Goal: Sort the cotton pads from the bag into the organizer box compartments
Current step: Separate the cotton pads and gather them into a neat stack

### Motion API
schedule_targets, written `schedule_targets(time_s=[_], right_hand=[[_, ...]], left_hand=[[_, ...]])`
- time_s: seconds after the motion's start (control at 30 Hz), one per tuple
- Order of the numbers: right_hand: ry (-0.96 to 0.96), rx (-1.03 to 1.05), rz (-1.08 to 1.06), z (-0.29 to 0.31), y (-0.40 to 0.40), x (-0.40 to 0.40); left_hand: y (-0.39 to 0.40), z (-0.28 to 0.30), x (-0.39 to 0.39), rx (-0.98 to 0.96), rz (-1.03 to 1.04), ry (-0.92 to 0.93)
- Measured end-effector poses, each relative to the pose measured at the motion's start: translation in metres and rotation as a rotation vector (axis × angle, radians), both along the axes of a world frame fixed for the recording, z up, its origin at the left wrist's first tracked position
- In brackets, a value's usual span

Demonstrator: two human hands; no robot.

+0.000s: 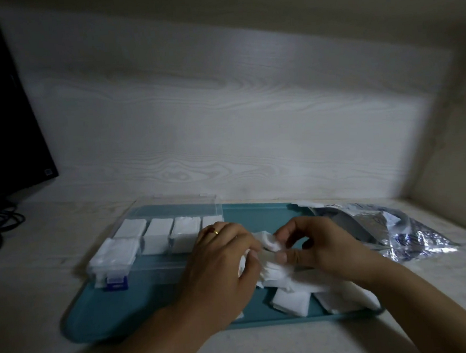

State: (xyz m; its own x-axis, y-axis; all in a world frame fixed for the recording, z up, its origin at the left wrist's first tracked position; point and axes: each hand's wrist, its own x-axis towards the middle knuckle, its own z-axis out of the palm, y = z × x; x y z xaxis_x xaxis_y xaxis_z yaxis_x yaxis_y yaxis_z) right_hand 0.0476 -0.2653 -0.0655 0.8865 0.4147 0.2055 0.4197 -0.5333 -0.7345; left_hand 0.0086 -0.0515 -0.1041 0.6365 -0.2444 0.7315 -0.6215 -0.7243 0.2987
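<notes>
- Head camera view, looking down at a pale wood-grain desk [266, 347] in dim light, with a wood-grain back panel [222, 116] behind it.
- A teal tray [125, 310] lies flat on the desk and carries most of the items.
- A clear plastic organizer box [153, 237] sits on the left part of the tray, its clear lid standing open at the back and a blue latch [115, 282] at its near left corner.
- The compartments in view each hold a stack of white square cotton pads [158, 234]; the rightmost part of the box is hidden behind the left hand.
- A crinkled, shiny plastic bag [390, 228] with blue print lies at the right end of the tray, partly off it, on the desk.
- A loose heap of white pads [293, 300] rests on the tray's near right area, under and just in front of both hands.
- The left hand [224, 259], with a gold ring [215, 232] on one finger, has its fingers curled around a bunch of pads just right of the organizer.
- The right hand [314, 245] pinches a crumpled pad [271, 242] between thumb and fingertips, touching the bunch held by the left hand.
- The held pads are above the heap, between the box and the bag.
- A dark monitor [4, 109] stands at the far left, with dark cables [6, 219] beneath it.
</notes>
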Motion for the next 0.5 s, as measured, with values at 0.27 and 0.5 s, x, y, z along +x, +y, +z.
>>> schedule_targets(time_s=[0.27,0.5], right_hand=[[-0.303,0.240,-0.010,0.021,0.025,-0.038],[-0.573,-0.001,0.127,0.001,0.052,-0.054]], left_hand=[[-0.013,0.039,-0.021,-1.069,-0.133,0.593],[-0.017,0.045,-0.026,-1.440,-0.667,1.228]])
